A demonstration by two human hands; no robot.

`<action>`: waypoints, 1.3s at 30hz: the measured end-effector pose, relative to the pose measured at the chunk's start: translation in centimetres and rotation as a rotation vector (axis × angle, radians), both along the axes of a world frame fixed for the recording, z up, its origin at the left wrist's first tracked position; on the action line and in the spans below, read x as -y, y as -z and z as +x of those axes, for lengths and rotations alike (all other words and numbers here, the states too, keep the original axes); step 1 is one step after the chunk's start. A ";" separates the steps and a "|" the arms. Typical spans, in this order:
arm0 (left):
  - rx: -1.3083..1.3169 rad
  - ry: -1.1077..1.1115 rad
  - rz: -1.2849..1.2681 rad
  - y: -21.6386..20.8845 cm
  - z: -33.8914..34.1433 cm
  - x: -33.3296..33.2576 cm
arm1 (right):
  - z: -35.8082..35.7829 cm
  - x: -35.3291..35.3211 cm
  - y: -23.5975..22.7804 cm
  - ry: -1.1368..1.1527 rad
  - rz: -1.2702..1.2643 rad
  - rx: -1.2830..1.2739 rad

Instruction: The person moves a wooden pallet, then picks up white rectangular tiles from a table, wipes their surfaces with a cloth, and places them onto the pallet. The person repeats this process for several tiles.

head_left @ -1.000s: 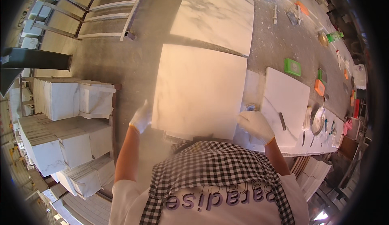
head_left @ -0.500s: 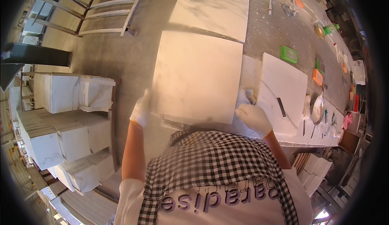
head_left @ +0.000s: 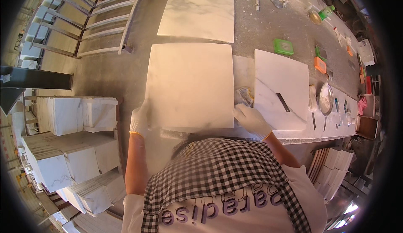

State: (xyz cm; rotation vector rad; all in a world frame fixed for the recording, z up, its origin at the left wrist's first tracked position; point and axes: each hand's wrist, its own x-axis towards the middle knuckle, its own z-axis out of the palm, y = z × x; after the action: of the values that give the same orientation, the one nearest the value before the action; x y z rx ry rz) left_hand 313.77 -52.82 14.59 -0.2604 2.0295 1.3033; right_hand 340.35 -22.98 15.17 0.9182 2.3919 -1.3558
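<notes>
A plain, pale square marble tile [head_left: 191, 86] is in front of me, with my gloved hands at its two sides. My left hand [head_left: 140, 119] grips the left edge near the lower corner; the fingers under the tile are hidden. At the opposite edge, my right hand [head_left: 252, 119] holds the tile with its fingers bent against it. Just beyond lies a second tile with grey veining [head_left: 197, 13]. A patterned wad of cloth or glove [head_left: 244, 96] rests beside my right hand. Farther right, a black blade-like strip [head_left: 283, 102] lies on a veined white tile [head_left: 279, 73].
On the grey worktable [head_left: 260, 27] are a green box [head_left: 283, 46], an orange box [head_left: 320, 65] and a round metal pan [head_left: 326, 98]. Stacks of white tiles [head_left: 67, 117] stand on a rack to my left. A slatted metal frame [head_left: 111, 10] stands at the far left.
My view has shifted, so the table things appear farther left. The gap between the held tile and the veined one beyond has widened. My left hand has closed onto the tile's edge.
</notes>
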 end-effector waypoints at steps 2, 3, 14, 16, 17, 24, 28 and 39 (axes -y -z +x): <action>0.000 0.004 0.039 -0.4 -0.4 0.0 | -0.1 0.2 1.1 0.113 -0.165 -0.058; -0.006 0.020 0.022 -0.6 -0.6 0.0 | 0.0 0.4 1.6 0.167 -0.257 -0.104; -0.001 0.081 -0.095 -3.5 -0.4 -1.3 | -2.1 1.7 4.1 0.287 -0.420 -0.396; 0.036 0.101 -0.109 -3.6 -0.7 -1.1 | -2.4 1.9 2.7 0.351 -0.570 -0.395; 0.037 0.105 -0.077 -3.4 -0.7 -1.0 | -2.7 2.0 2.1 0.368 -0.663 -0.417; 0.016 0.111 -0.062 -2.2 -0.9 -0.5 | -4.2 2.1 3.4 0.709 -0.936 -0.286; 0.021 0.109 -0.018 -0.6 -1.5 0.6 | -4.4 1.4 7.6 0.496 -0.699 -0.346; 0.245 0.035 0.490 4.0 -5.0 1.1 | -3.8 1.3 4.5 0.257 -0.203 -0.491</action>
State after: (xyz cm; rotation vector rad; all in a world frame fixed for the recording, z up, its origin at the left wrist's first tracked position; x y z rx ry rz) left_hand 308.79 -53.90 10.55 -0.1463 1.4534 1.6107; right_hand 336.51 -24.24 10.67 0.9466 2.4576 -2.0881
